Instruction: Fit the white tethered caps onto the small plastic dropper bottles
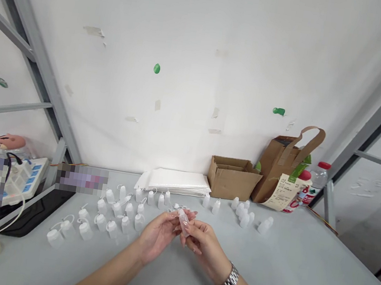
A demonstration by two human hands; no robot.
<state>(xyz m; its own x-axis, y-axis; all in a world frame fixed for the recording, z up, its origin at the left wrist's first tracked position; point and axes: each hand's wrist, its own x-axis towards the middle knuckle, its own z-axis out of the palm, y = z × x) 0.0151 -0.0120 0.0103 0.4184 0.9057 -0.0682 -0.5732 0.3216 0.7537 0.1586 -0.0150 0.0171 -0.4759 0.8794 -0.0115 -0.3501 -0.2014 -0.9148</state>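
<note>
A small translucent squeeze bottle is tilted between my two hands above the front middle of the table. My right hand, with a metal watch on its wrist, pinches the bottle's body between thumb and fingers. Around the bottle's upper end and side curl the fingers of my left hand; some of its fingertips are hidden behind the bottle. To the left stand several similar white bottles, many with thin looped cap straps. Two more bottles stand beyond my hands, and several strapless ones are grouped at the right.
Against the wall lie a stack of white sheets or envelopes, a cardboard box and a brown paper bag. A capped plastic bottle stands at the right. Far left are a power strip, cables and a black flat object.
</note>
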